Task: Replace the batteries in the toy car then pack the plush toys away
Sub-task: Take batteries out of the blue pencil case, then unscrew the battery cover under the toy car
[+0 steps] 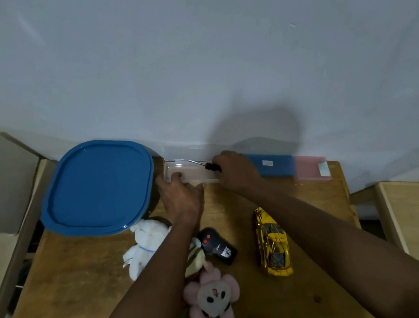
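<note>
Though the plush toys point(211, 297) lie nearest the person, the toy car point(272, 242) matters first. It sits well short of both sets of fingers, on the person's side of them, its long axis running near to far, closer to the right hand point(237, 173). Farther out, that hand's fingers curl round a black-handled screwdriver point(210, 166), its shaft pointing left over a clear tray point(197, 174). The left hand point(181, 199) seems to rest spread fingers on the tray's near edge.

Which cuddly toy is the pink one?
The flower-shaped plush, nearest the camera. The bunny plush by the blue lid is white; the third plush, beside the black remote, looks cream.
</note>
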